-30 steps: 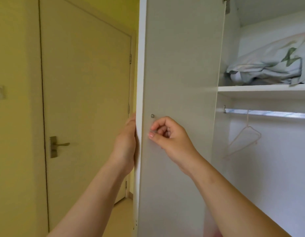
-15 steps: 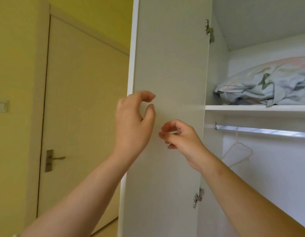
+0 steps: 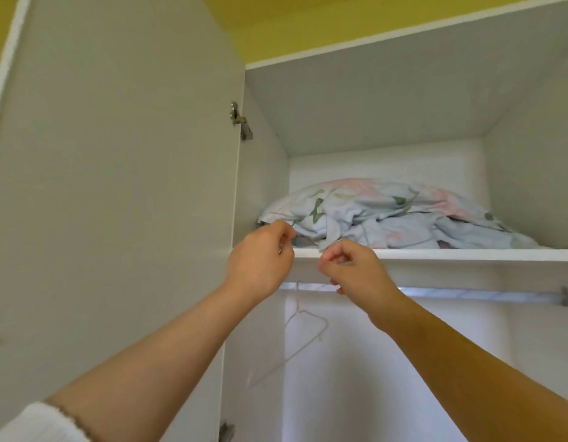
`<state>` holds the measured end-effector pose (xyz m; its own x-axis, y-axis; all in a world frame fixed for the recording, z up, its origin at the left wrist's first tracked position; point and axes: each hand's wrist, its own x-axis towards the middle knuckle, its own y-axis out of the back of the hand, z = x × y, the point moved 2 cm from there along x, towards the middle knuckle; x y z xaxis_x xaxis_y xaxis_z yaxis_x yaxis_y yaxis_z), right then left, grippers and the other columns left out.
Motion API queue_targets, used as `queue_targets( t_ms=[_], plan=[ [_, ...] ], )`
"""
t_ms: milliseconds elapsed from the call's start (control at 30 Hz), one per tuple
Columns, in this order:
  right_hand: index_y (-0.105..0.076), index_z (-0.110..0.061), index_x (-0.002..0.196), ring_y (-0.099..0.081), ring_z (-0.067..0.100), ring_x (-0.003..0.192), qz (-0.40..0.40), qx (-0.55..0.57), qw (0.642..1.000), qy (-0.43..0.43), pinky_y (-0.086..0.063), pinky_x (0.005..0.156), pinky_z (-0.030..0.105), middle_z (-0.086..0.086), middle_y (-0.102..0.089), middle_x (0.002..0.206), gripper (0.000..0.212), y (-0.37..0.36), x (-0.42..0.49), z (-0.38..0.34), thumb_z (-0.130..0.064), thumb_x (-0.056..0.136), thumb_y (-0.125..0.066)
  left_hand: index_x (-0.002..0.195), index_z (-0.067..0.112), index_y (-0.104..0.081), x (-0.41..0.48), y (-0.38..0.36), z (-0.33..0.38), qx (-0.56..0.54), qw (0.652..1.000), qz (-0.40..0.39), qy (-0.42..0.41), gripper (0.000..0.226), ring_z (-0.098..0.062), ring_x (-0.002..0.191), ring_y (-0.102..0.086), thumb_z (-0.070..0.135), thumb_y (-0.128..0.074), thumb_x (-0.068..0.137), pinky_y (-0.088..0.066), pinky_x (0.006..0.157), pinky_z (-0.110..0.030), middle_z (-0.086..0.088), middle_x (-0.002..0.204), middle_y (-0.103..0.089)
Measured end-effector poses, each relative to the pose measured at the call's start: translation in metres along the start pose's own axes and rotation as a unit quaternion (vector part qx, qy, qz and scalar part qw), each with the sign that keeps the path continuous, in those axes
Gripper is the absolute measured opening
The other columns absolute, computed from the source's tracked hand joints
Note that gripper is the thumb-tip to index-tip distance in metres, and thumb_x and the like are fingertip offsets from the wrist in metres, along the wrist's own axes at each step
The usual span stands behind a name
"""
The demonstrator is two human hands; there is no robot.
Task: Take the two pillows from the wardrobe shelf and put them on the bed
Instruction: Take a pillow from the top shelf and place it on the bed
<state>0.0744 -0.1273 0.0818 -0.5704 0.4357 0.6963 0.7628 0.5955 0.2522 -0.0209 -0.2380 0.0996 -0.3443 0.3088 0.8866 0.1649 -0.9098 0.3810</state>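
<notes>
2 sets of fingers curled, empty: left hand [image 3: 260, 260], right hand [image 3: 356, 272] | 1 pillow pile [image 3: 388, 215] | 1 hanger [image 3: 298, 301]

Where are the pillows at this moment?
In the head view the pillows lie right of centre on the wardrobe shelf, above the metal rail, just beyond the left hand and the right hand.

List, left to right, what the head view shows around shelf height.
wardrobe door → upper hinge → left hand → right hand → rail bracket. The pillows overlap both hands sideways, so they are left out.
</notes>
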Motion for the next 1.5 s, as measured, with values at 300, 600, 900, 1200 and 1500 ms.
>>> queue_targets(
  t_ms=[300, 600, 900, 1200, 1500],
  plan=[
    [-0.056, -0.022, 0.076, -0.046, 0.005, 0.064, 0.09, -0.239, 0.966, 0.05, -0.033, 0.056, 0.016, -0.001, -0.059, 0.092, 0.014, 0.102, 0.026, 0.036, -0.012, 0.086, -0.056, 0.117, 0.017, -0.058, 0.055, -0.079, 0.029, 0.011, 0.993, -0.043, -0.107, 0.03, -0.023, 0.114, -0.053, 0.015, -0.046, 0.09, -0.043, 0.09, -0.034, -0.002, 0.123, -0.062],
    [-0.058, -0.018, 0.102, -0.045, 0.014, 0.098, 0.128, -0.399, 0.905, 0.076, -0.031, 0.079, 0.024, 0.001, -0.058, 0.116, 0.017, 0.126, 0.099, 0.055, -0.014, 0.086, -0.055, 0.132, 0.025, -0.04, 0.13, -0.142, 0.037, 0.161, 0.98, -0.042, -0.105, 0.045, -0.025, 0.147, 0.01, 0.044, -0.038, 0.092, 0.002, 0.113, -0.058, 0.002, 0.159, 0.003],
    [-0.054, -0.019, 0.114, -0.05, 0.022, 0.097, 0.136, -0.397, 0.907, -0.028, -0.041, 0.085, 0.033, 0.004, -0.052, 0.123, 0.027, 0.137, 0.13, 0.1, -0.023, 0.087, -0.054, 0.134, 0.035, -0.035, 0.151, -0.207, 0.017, 0.09, 0.98, -0.165, -0.069, 0.047, -0.025, 0.146, 0.011, 0.055, -0.033, 0.092, -0.011, 0.11, -0.064, 0.007, 0.158, 0.003],
    [-0.048, -0.026, 0.121, -0.05, 0.021, 0.092, 0.054, -0.368, 0.926, -0.066, -0.044, 0.091, 0.039, 0.003, -0.042, 0.12, 0.031, 0.14, 0.133, 0.101, -0.021, 0.09, -0.051, 0.136, 0.02, -0.044, 0.181, -0.202, -0.031, 0.072, 0.961, -0.265, 0.027, 0.062, -0.031, 0.145, -0.013, 0.058, -0.024, 0.093, -0.012, 0.118, -0.046, -0.006, 0.158, -0.016],
    [-0.05, -0.027, 0.112, -0.054, 0.027, 0.107, 0.06, -0.387, 0.916, -0.093, -0.044, 0.098, 0.046, -0.002, -0.05, 0.102, 0.024, 0.149, 0.154, 0.108, -0.02, 0.089, -0.05, 0.145, 0.04, -0.01, 0.2, -0.208, -0.005, 0.074, 0.983, -0.145, 0.091, 0.078, -0.039, 0.144, 0.007, 0.049, -0.058, 0.083, -0.013, 0.113, -0.061, -0.002, 0.159, 0.007]
  ],
)
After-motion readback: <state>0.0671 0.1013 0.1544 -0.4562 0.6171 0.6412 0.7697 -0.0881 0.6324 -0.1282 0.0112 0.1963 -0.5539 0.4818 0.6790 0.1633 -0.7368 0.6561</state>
